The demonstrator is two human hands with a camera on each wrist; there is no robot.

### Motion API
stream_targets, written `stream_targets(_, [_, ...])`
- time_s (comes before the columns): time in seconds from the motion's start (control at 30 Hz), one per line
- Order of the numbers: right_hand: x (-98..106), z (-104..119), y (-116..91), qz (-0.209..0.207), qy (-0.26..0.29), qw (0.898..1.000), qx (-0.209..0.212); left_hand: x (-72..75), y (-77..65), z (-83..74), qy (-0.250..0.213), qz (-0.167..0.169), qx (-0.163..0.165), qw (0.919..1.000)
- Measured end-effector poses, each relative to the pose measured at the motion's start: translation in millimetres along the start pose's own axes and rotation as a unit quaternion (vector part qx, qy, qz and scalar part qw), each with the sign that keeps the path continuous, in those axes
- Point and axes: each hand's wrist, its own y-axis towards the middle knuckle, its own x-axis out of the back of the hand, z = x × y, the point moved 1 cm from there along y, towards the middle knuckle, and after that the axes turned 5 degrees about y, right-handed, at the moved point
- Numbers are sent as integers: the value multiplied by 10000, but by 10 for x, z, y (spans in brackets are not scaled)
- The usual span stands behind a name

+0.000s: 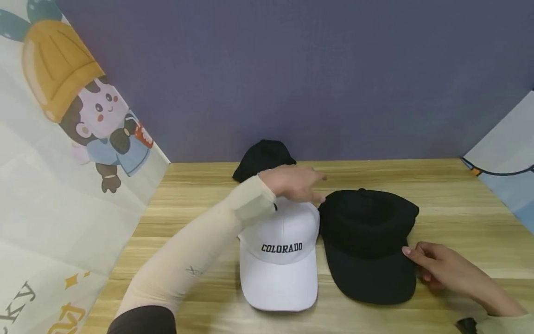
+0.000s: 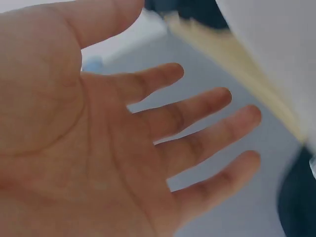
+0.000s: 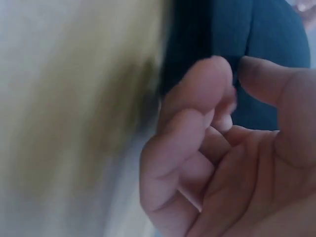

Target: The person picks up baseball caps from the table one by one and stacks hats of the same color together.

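Observation:
A white cap (image 1: 280,283) lettered COLORADO lies in the middle of the wooden table, brim toward me. My left hand (image 1: 294,182) hovers over its crown with fingers spread and nothing in the palm, as the left wrist view also shows. Right beside the white cap sits a black cap (image 1: 369,273), its brim facing me too. The right hand (image 1: 448,269) pinches the right edge of that brim between thumb and curled fingers. Behind the left forearm stands another black cap (image 1: 263,157), its front partly hidden by the left hand and sleeve.
A dark grey-blue panel (image 1: 313,83) rises along the table's far edge. At the left hangs a pale sheet with a cartoon figure (image 1: 104,111); another printed sheet (image 1: 513,144) borders the right side. Wood tabletop (image 1: 467,199) shows right of the caps.

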Motion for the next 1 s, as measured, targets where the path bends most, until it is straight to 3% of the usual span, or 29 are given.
stream_targets(0.07, [74,58,-19,-292,-115,9994,159,24,-53,304,-479,-343,208,9980])
stream_targets(0.13, [149,140,-36,-825,-440,9950,361,-8,-97,642,-1012,-783,451,9907])
stream_targets(0.27, [289,330,-48,-1931,-943,9728,869,-219,-152,1272,-1786,-1596,1128,9643])
stream_targets(0.4, [392,521,-43,-2577,-1212,9474,1465,-477,-176,1645,-2328,-2080,1578,9368])
stream_targets(0.5, [400,726,-2,-2724,-1329,9390,1625,-626,-207,1797,-2873,-2318,1783,9121])
stream_targets(0.63, [411,1080,128,-2525,-1391,9418,1731,-743,-211,1902,-3537,-2688,2101,8709])
stream_targets(0.7, [396,1261,212,-2375,-1347,9409,2004,-779,-197,1923,-3721,-2844,2191,8559])
stream_targets(0.83, [330,1569,387,-1971,-1351,9315,2741,-837,-111,1922,-3860,-2946,2191,8463])
stream_targets(1.0, [222,1825,594,-1549,-1398,9233,3223,-929,17,1911,-4025,-3058,2132,8361])
